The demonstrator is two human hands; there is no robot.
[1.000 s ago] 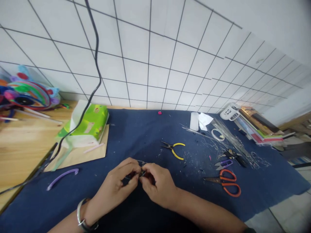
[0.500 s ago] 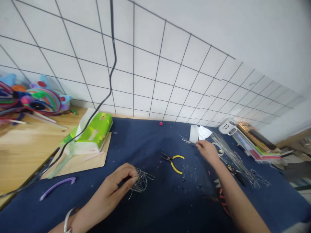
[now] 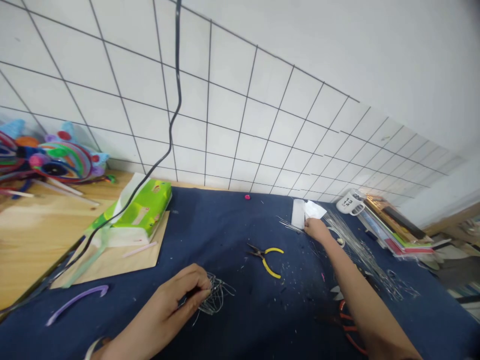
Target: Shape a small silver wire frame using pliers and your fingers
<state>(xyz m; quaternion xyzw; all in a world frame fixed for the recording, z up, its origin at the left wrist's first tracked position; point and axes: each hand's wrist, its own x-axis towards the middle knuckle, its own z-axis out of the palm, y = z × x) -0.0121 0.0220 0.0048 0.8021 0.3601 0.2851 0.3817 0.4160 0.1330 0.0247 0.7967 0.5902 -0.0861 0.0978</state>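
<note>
My left hand [image 3: 183,295] pinches a tangled, roughly rounded frame of thin silvery wire [image 3: 215,296] above the dark blue cloth. On the far right side, my right hand [image 3: 317,230] is closed at the right ends of several short thin wires [image 3: 288,225]. What sits between those fingertips is too small to make out. Just behind them lie a white card [image 3: 299,214] and a folded white paper [image 3: 315,210]. Between my two hands, pliers with yellow handles [image 3: 268,257] rest slightly spread on the cloth.
Long wires [image 3: 360,250] and a roll of tape [image 3: 340,239] lie right of my right forearm. Red-handled scissors [image 3: 348,322] are partly under it. A mug [image 3: 350,202] and stacked books [image 3: 397,220] stand behind. Left are a green tissue pack [image 3: 146,210] and a purple curved strip [image 3: 77,302].
My right fingers have shifted slightly at the ends of the short wires, which stay where they lay. My left hand keeps its hold on the wire frame. The whole view has tilted slightly upward.
</note>
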